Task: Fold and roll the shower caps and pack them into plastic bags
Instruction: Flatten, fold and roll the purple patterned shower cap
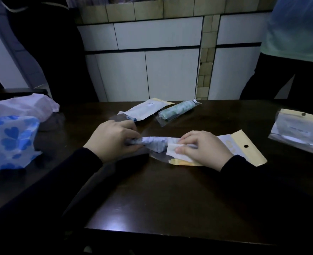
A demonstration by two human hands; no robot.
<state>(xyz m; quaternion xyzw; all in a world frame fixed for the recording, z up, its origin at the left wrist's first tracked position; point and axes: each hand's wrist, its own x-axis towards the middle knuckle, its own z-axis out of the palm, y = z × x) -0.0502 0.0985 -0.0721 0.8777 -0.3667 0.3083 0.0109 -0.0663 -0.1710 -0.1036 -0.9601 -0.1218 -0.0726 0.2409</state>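
Thin, crinkly film, the rolled shower cap (153,144) lies mid-table (152,190), its right end at the mouth of the plastic bag (244,146). The left hand (111,139) grips the roll's left end while the right hand (205,147) pinches the bag's opening. Light, soft and springy, it likely unrolls unless held around its middle.

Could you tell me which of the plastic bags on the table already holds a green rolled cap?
The clear bag at the far middle, lying right of the flat white-fronted bag; it alone shows a green roll inside.

blue heart-print cap (10,142), green-patterned roll (177,109), dark brown table (161,196)
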